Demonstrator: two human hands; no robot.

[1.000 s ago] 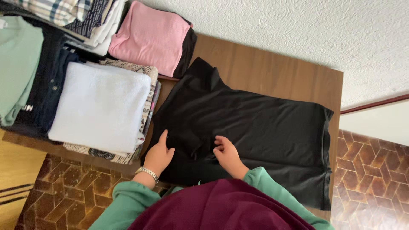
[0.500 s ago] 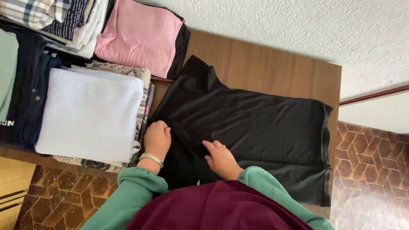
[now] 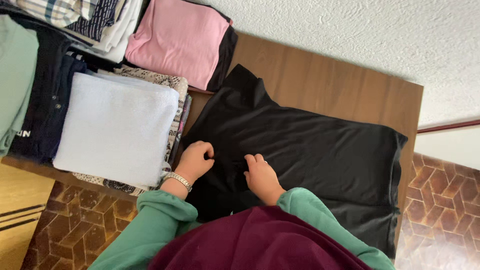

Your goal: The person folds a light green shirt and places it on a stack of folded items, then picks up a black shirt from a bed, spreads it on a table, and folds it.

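**Both hands on the black garment at the near table edge**

Seen from my head camera, the black garment [image 3: 300, 155] lies spread flat on the brown wooden table [image 3: 330, 80], and I place everything else from it. It covers most of the table's right part, with one sleeve or corner reaching toward the far side and its hem at the right end, close to the table's edge.

My left hand [image 3: 196, 160] sits at the garment's left border, fingers curled in and gathered on the cloth there; whether cloth is truly pinched inside the curl I cannot tell. A metal watch band [image 3: 176, 180] circles that wrist. My right hand [image 3: 261, 176] rests just beside it on the garment's near part, fingers bent and pressed into the fabric, not spread.

Left of the garment, touching its border, stands a pile topped by a folded white towel [image 3: 115, 127], with patterned cloth [image 3: 172, 85] under it. Beyond that pile, at the garment's far-left corner, lies a folded pink garment [image 3: 177, 40]. Further left are dark folded clothes [image 3: 47, 105] and a pale green piece [image 3: 15, 75].

My green sleeves [image 3: 160, 215] and maroon front [image 3: 260, 240] cover the garment's near edge, hiding it.
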